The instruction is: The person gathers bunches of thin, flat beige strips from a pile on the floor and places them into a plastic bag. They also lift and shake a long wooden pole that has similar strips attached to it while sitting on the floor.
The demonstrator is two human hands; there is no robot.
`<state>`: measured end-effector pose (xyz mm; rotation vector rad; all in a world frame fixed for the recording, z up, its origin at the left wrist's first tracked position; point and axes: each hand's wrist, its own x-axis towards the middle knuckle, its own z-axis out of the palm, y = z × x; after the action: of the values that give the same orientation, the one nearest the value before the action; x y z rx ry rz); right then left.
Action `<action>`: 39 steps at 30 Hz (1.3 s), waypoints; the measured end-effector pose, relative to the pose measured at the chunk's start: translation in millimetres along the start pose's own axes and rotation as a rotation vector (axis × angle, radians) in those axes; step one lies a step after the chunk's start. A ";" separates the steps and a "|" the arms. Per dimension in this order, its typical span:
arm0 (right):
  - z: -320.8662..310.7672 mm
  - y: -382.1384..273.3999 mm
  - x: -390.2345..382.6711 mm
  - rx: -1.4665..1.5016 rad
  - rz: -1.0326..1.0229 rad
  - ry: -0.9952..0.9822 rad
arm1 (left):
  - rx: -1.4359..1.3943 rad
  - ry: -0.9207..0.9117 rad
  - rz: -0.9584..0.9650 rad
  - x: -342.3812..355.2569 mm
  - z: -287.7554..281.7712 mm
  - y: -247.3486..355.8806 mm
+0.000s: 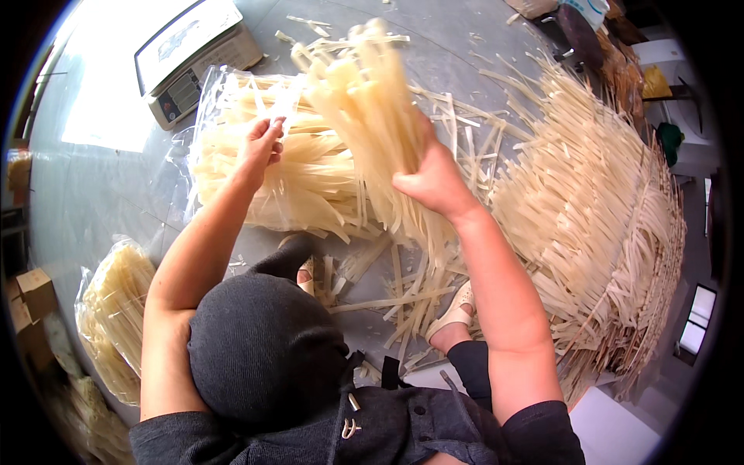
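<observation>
My right hand (438,177) grips a thick bundle of dried flat noodles (364,101), pale yellow and translucent. The bundle is raised and its top end is blurred by motion. Beside it lies a clear plastic bag (203,132) holding many more noodles (310,167), with loose ends spilling out to the right. My left hand (263,146) is closed at the bag's upper side, its fingers pinching the clear film. Part of the bag is hidden behind my left forearm and the raised bundle.
A large heap of noodles (573,194) spreads on the right. Loose strips (418,298) litter the grey floor near my feet. A weighing scale (194,62) stands at the far left. Another filled plastic bag (120,302) lies left of my arm, with cardboard boxes (35,298) beyond.
</observation>
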<state>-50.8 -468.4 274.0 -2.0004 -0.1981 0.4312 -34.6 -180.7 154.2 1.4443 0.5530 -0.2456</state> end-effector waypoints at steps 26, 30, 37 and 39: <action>110.1 -10.3 38.2 -0.981 -0.505 -0.639 | 0.353 -0.090 0.171 -51.6 -11.1 18.0; 39.0 21.2 33.7 -0.805 -0.172 0.254 | 0.715 -0.007 0.559 -46.0 -18.6 14.0; 69.3 69.2 35.2 0.030 0.159 0.197 | 0.503 -0.282 0.202 -71.3 1.2 35.6; 74.1 42.8 33.7 -0.043 0.004 0.179 | 0.642 -0.313 0.394 -73.9 11.8 39.7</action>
<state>-50.2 -415.3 198.9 -2.0690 -0.0925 0.2499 -76.0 -199.5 225.7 2.0479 -0.0926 -0.3444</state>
